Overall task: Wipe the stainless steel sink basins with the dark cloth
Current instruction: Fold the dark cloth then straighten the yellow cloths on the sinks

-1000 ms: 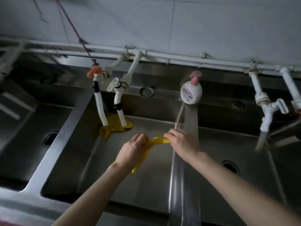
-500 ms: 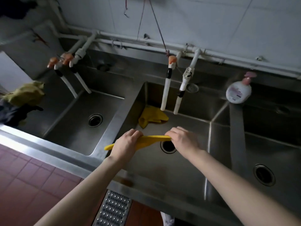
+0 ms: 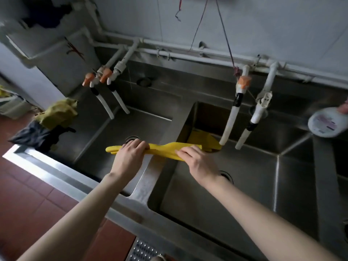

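Observation:
Both my hands hold a long yellow rubber glove [image 3: 162,148] stretched flat above the steel divider [image 3: 148,178] between the left basin [image 3: 116,132] and the middle basin [image 3: 235,187]. My left hand [image 3: 130,153] grips its left end, my right hand [image 3: 195,159] its right part. A second yellow glove [image 3: 204,141] lies at the back of the middle basin under the taps. A dark cloth [image 3: 37,136] lies bunched on the sink's left end, with an olive cloth [image 3: 58,113] on top of it.
White tap spouts hang over the left basin [image 3: 111,102] and the middle basin [image 3: 243,117]. A soap pump bottle [image 3: 327,123] stands at the right. Red floor tiles [image 3: 28,204] and a floor drain grate [image 3: 143,250] lie below the sink's front rim.
The view has swung left. My hands have carried the glove leftward, from over the middle basin to over the divider by the left basin.

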Demonstrator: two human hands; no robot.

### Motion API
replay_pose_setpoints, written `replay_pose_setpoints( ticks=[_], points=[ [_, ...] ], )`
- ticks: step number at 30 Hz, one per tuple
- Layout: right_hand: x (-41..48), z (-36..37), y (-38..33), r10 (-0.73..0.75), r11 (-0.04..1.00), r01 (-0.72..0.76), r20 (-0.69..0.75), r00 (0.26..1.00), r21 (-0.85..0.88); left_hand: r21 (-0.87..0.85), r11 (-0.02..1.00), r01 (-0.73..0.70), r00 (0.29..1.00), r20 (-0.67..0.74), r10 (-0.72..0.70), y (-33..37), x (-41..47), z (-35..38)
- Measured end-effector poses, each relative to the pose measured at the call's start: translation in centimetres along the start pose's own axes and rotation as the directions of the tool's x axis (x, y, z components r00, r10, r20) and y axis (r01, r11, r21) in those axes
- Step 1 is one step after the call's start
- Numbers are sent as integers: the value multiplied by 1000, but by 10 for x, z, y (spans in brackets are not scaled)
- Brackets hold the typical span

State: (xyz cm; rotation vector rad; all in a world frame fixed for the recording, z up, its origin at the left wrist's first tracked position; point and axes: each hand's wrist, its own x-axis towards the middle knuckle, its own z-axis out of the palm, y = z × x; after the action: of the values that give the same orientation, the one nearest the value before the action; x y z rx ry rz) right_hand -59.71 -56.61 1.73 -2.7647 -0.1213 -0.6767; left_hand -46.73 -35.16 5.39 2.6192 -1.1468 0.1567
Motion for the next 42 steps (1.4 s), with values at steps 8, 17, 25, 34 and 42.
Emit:
replay_pose_setpoints(
  ticks=[8, 17, 25, 34, 42],
  points=[
    [-47, 58, -41, -56, 998, 60, 279, 959, -4, -64, 998, 29, 950, 314, -8, -47, -61, 48],
    [-63, 78, -73, 227, 974, -188, 564, 794, -128, -209, 970, -128, 875, 436, 210, -75, -49, 50],
    [-36, 75, -47, 575, 815, -529, 440, 689, -236, -308, 931, -195, 924, 261, 280, -34, 24, 67],
    [1, 112, 87, 721, 683, -658, 434, 540, -316, -117, 921, -371, 773, 511, 376, 48, 130, 156],
    [-21, 152, 173, 734, 666, -635, 491, 469, -390, 54, 984, -170, 684, 725, 79, 88, 176, 270]
  ],
)
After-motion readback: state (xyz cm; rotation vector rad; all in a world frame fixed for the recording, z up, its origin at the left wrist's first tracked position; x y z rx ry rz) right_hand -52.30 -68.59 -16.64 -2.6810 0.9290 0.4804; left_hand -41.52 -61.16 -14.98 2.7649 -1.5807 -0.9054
